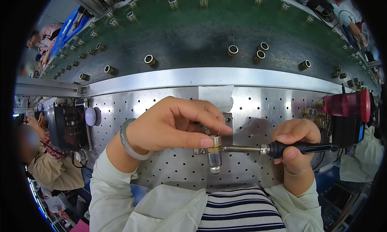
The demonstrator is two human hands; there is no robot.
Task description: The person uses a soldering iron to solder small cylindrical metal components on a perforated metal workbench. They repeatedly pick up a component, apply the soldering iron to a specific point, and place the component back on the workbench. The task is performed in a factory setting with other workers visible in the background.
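My right hand (297, 138) is closed around the black handle of a soldering iron (278, 149). The iron lies nearly level, its metal tip pointing left and meeting the side of a small metal-and-copper-coloured cylindrical coil (215, 141) with thin wire leads. That coil sits upright on a shiny round-ended metal post (215, 161). My left hand (173, 125) reaches in from the left, its thumb against the coil and its index finger stretched over the top; the other fingers are partly hidden behind. The post rises from a small metal fixture (228, 120) on the perforated plate.
Beyond the metal rail (209, 76) runs a dark green conveyor belt (193, 34) carrying many similar coils. Several coils (321, 113) stand beside a red-and-black device (347, 106) at right. A white paper strip (216, 97) lies behind the fixture. Another black device (66, 127) stands left; people sit nearby.
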